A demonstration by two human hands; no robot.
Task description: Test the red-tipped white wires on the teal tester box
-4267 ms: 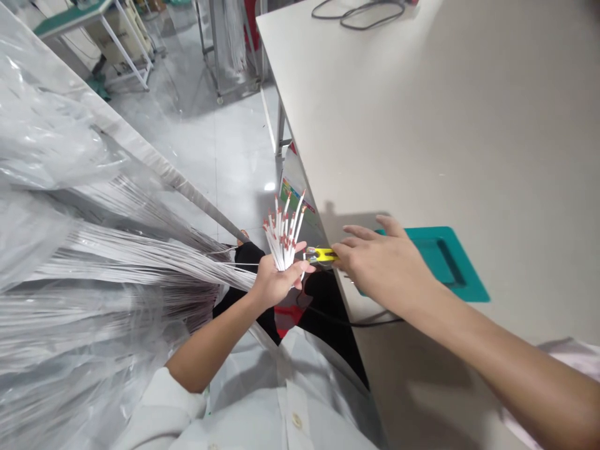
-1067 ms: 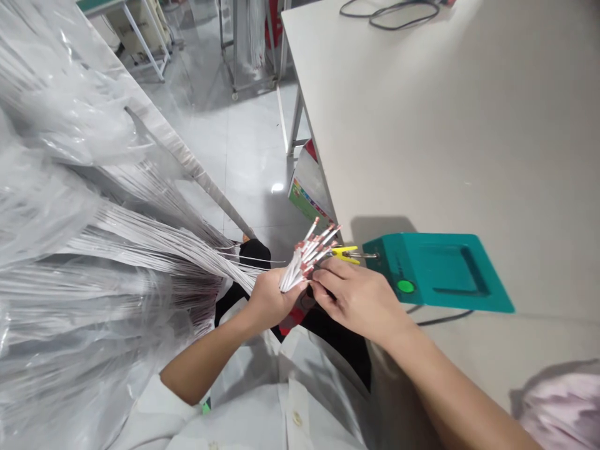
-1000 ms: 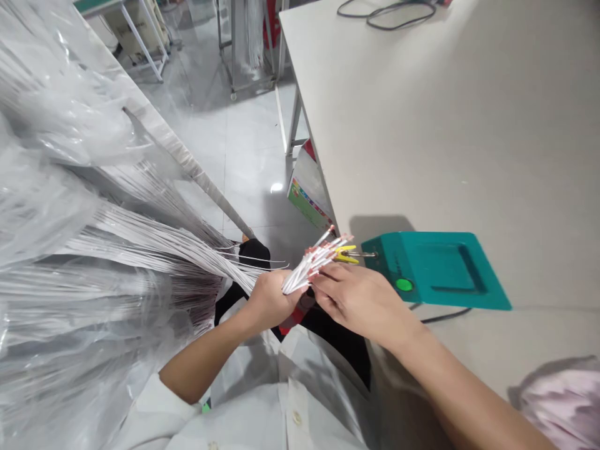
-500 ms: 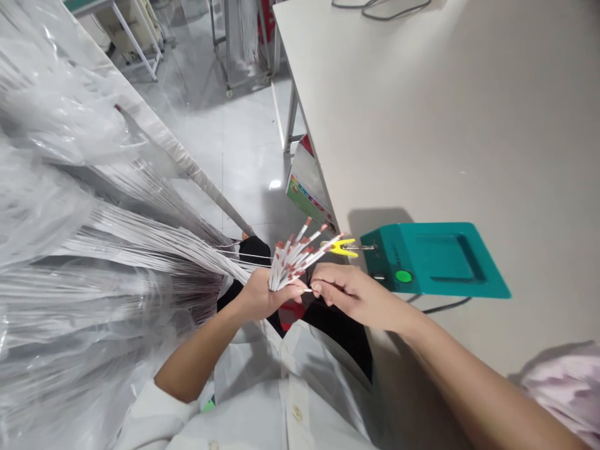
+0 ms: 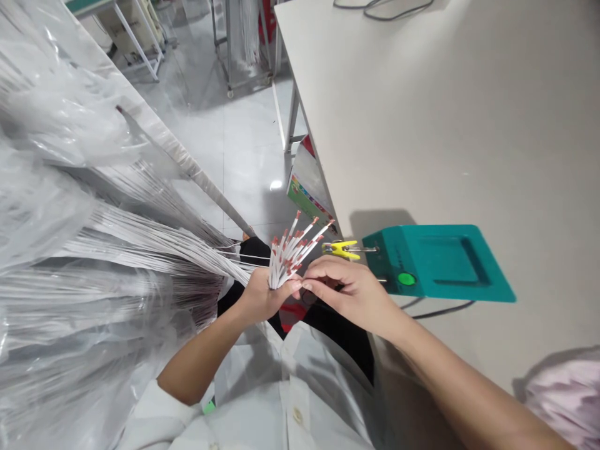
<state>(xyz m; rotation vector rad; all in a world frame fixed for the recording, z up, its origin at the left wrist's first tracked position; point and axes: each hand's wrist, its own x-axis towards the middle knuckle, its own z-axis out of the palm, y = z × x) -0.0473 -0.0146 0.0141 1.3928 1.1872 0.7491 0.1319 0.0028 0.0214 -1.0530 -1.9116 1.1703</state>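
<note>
My left hand (image 5: 260, 295) is closed round a fanned bundle of thin white wires with red tips (image 5: 289, 252), held upright just off the table's near-left edge. My right hand (image 5: 347, 289) touches the foot of that bundle, thumb and forefinger pinched at one wire. A yellow clip (image 5: 341, 249) on a metal pin sticks out of the left side of a teal box (image 5: 440, 261) with a lit green button (image 5: 406, 279); the clip sits just above my right hand.
A large mass of long white wires under clear plastic sheeting (image 5: 70, 206) fills the left. The pale table (image 5: 445, 112) carries a black cable (image 5: 375, 7) at its far edge. A metal rack (image 5: 237, 44) stands on the shiny floor. Pink cloth (image 5: 567, 400) lies bottom right.
My right hand has come back from the yellow clip to the foot of the bundle. The bundle has tilted more upright and fanned out. The teal box has not moved.
</note>
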